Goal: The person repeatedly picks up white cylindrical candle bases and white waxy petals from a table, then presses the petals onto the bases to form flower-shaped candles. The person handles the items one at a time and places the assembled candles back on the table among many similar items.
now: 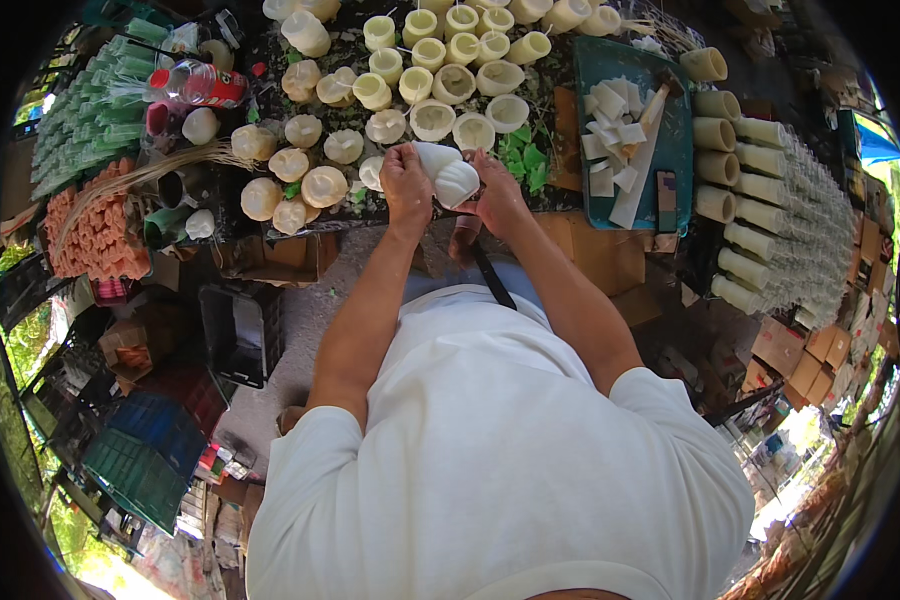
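Observation:
Over the table's front edge I hold a smooth white, lobed piece point(452, 180) between my hands; it looks like wax or a soft mould, but its kind is unclear. My left hand point(407, 188) is closed on its left part, the fingertips partly hidden. My right hand point(494, 190) grips its right side, with the thumb and fingers near the rounded, ribbed end. Just beyond stand hollow cream wax cups point(432, 120), some with ragged rims. Farther back are yellowish cylinder candles point(428, 54), several with wicks. More rounded cream pieces point(324, 186) lie to the left.
At right, a green tray point(670, 130) bears white slabs point(610, 105) and a wooden-handled tool. Beyond it are rows of pale cylinders point(715, 168). At left lie a red-labelled bottle point(202, 83), green stacks point(100, 120) and orange pieces point(95, 220). Crates point(240, 330) stand below.

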The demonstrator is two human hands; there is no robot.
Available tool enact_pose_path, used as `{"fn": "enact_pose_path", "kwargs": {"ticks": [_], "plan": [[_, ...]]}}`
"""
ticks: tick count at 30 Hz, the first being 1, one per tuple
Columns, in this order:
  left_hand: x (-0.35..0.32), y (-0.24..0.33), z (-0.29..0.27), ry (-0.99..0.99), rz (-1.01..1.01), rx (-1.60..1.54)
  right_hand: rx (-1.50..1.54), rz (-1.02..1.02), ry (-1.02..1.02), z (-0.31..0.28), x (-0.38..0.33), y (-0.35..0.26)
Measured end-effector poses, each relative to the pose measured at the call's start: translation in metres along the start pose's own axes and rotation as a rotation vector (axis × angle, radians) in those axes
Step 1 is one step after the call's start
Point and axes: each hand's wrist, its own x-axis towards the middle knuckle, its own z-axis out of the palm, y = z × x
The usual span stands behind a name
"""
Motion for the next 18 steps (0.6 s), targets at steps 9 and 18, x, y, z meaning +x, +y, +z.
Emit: {"fn": "enact_pose_path", "kwargs": {"ticks": [9,18], "plan": [[-0.024,0.080,-0.016,-0.423,0.595,0.777,0.002,-0.080,-0.246,-0.013,-0.012,-0.025],[-0.020,0.065,-0.015,-0.490,0.419,0.314,0.430,0.236,-0.325,-0.004,-0.021,-0.018]]}}
